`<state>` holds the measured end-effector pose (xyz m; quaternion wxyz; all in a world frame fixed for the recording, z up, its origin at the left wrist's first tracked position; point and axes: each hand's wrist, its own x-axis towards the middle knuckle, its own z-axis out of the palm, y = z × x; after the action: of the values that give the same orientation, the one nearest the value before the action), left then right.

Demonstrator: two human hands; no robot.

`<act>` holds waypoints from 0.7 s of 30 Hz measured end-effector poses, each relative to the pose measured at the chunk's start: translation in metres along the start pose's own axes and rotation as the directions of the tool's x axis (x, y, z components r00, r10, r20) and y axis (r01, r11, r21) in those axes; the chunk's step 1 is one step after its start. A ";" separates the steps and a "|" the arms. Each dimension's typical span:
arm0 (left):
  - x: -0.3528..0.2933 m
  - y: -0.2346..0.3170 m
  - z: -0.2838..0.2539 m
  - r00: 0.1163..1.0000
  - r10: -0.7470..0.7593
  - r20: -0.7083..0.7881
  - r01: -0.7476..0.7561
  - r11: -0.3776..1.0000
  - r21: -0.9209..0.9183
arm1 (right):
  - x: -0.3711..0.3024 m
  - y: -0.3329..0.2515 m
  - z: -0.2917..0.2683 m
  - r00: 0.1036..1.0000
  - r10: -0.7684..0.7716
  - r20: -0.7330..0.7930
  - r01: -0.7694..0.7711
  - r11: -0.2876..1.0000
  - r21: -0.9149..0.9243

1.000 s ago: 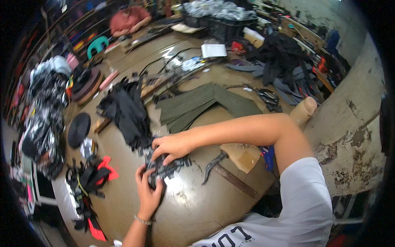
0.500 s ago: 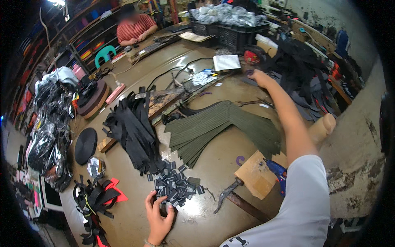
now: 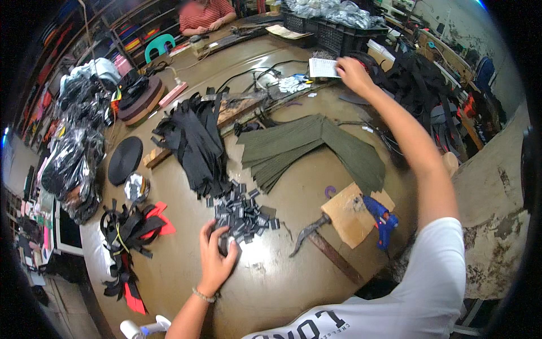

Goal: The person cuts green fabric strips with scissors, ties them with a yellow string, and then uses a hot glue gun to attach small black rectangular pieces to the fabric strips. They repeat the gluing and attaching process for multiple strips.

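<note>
My left hand (image 3: 217, 257) rests by a pile of small black fabric labels (image 3: 240, 217), its thumb and fingers curled around something dark that I cannot make out. My right arm stretches far across the table. There my right hand (image 3: 354, 75) has its fingers closed at the right edge of a white printed card (image 3: 323, 68); the fingertips are partly hidden. Between the hands lies a fan of dark green ribbed strips (image 3: 293, 147). A bundle of black straps (image 3: 197, 147) lies left of them, just beyond the labels.
At the right, a blue glue gun (image 3: 384, 223) lies by a cardboard piece (image 3: 350, 217), near dark scissors-like handles (image 3: 309, 233). Black straps with red pieces (image 3: 127, 231) lie left. A black webbing roll (image 3: 125, 160) and a black crate (image 3: 341, 35) stand farther off. Another person (image 3: 206, 20) sits across.
My right hand has shifted from beside the card to its right edge. My left hand stays by the labels. The whole view has shifted, bringing more of the near table edge into sight.
</note>
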<state>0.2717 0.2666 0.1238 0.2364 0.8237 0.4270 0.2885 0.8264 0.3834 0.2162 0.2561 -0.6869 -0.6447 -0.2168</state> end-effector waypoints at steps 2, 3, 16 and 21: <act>-0.001 -0.001 0.000 0.999 0.024 -0.023 -0.024 1.000 0.002 | 0.015 -0.074 -0.022 0.966 -0.259 -0.009 0.243 0.891 0.383; -0.002 -0.001 0.000 0.999 0.023 -0.024 -0.024 0.999 -0.028 | 0.014 -0.117 -0.027 0.935 -0.348 0.062 0.283 0.842 0.459; -0.006 -0.010 0.003 0.986 0.144 -0.085 -0.147 0.989 -0.030 | -0.074 -0.329 -0.103 0.648 -0.563 0.513 0.370 0.822 0.434; -0.039 0.006 -0.021 0.995 0.053 -0.087 -0.070 0.977 -0.201 | -0.172 -0.300 -0.187 0.894 -0.016 0.448 -0.050 0.990 0.133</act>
<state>0.2425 0.2337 0.1322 0.2931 0.7956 0.3786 0.3713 0.5205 0.1430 0.2747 0.1509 -0.7041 -0.6939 -0.0045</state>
